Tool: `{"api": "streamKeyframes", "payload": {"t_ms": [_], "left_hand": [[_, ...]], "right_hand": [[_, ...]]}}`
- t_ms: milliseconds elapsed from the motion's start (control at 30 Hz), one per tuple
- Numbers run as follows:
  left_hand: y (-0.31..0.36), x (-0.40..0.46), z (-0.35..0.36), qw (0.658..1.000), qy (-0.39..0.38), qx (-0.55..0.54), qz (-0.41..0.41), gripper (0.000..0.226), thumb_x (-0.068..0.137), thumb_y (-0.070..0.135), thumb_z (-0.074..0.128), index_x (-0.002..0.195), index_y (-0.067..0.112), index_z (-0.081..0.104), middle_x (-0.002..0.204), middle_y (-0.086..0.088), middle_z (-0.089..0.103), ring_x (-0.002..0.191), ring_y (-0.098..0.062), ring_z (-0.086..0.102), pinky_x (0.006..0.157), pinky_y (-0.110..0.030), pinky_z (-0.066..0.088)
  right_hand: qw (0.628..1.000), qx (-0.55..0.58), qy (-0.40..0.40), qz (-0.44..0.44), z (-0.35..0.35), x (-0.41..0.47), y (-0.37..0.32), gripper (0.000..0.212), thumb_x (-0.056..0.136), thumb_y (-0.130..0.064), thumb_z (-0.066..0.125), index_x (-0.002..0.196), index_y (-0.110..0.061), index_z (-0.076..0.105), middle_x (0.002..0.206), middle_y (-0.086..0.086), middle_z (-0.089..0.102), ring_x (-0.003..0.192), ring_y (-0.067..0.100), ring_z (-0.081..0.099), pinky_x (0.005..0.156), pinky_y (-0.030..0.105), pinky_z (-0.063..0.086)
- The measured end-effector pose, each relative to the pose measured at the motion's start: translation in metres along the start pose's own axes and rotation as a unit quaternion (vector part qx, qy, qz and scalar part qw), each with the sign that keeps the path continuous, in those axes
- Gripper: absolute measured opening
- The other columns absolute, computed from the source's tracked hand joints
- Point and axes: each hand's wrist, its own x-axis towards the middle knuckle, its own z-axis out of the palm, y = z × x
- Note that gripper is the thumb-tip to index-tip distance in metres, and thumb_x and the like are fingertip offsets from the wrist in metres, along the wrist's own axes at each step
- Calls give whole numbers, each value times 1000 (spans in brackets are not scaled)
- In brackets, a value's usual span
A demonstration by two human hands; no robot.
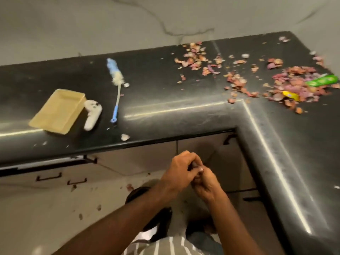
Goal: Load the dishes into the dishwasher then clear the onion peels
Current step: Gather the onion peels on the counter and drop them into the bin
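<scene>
**Ana:** Black L-shaped worktop (pixel 184 100) against a pale marbled wall, cupboard fronts below. Take its inner corner as the landmark. Where are the peels?

**Ben:** The onion peels (pixel 287 87) lie beyond that corner and to its right, thinly scattered towards the wall and heaped thickest on the right arm of the worktop. A green wrapper (pixel 322 80) and a yellow wrapper (pixel 291 95) sit in the heap, probably swept there with the scraps. A few flecks dot the floor (pixel 46 208) below the corner.

**Ana:** And the hands?

**Ben:** Both are together in front of the cupboards, below the corner and off the worktop. The left hand (pixel 181 171) has its fingers curled over the fingers of the right hand (pixel 204 183). Something small and dark may be pinched between them, but blur hides it, so I cannot tell what either one holds.

**Ana:** What is left of the corner?

**Ben:** A shallow beige tray (pixel 57 111), a white controller (pixel 92 115) touching its right side, and a bottle brush (pixel 116 89) just beside that, all well apart from the peels. I see no dishes, so I judge the peels are the work left.

**Ana:** Room to sweep?

**Ben:** Bare worktop runs between the heap and the front edge, so peels could be drawn to that edge. The risk is more spilling onto the floor.
</scene>
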Motion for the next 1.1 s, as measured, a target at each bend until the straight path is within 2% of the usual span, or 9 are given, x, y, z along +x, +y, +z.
{"api": "streamKeyframes", "payload": {"t_ms": [167,367,467,533,667,767,867,1000,1100], "left_hand": [[-93,-81,-35,971,70,-59,-221,16,97,14,68,105,22,79,100,10,78,92,-3,71,88,-28,58],[-178,-196,-67,862,91,-63,-494,18,100,13,63,108,18,79,112,-5,78,107,-24,71,99,-35,56],[-200,-244,-77,802,122,-103,-575,17,99,13,60,92,11,76,95,-16,76,93,-35,72,89,-48,62],[-210,-268,-81,777,145,-114,-602,21,100,16,61,81,9,69,84,-21,71,76,-33,68,83,-49,62],[-220,-290,-82,757,162,-126,-621,38,103,26,64,71,9,52,69,-13,54,65,-27,54,77,-49,62],[-219,-286,-83,755,170,-136,-618,37,103,28,64,72,9,56,71,-13,57,66,-28,57,76,-46,63],[-216,-274,-82,767,161,-142,-605,31,102,25,63,77,7,62,74,-13,61,68,-27,62,80,-50,62],[-208,-246,-79,794,133,-149,-575,30,101,25,63,88,0,71,85,-14,71,81,-31,68,84,-52,61],[-195,-213,-76,831,92,-128,-533,26,102,31,64,93,10,77,95,-11,75,94,-30,71,89,-45,61]], "right_hand": [[988,-73,96,92,32,28,97,27,110,-7,47,93,0,67,83,15,70,62,20,67,46,24,56],[956,-210,146,144,38,49,169,25,107,8,38,101,6,62,95,20,62,87,29,61,75,33,55],[947,-248,136,153,43,54,184,27,107,5,39,84,-2,52,78,14,47,70,25,49,85,38,51],[937,-286,113,167,47,55,190,27,110,-5,42,86,-4,54,81,12,52,81,28,56,93,40,49],[920,-321,89,206,50,59,193,29,112,-13,36,109,0,62,93,13,60,80,21,59,75,42,56],[910,-345,115,198,52,64,195,28,107,-1,32,87,-5,51,74,8,41,61,19,39,62,32,43],[915,-342,119,177,54,64,194,27,102,11,35,88,0,55,80,12,49,68,23,51,78,31,49],[932,-312,88,159,61,62,190,38,102,19,38,136,16,54,141,29,58,134,39,57,113,39,48],[954,-255,78,135,62,58,174,28,102,20,41,119,18,63,133,34,62,123,40,65,101,35,55]]}}
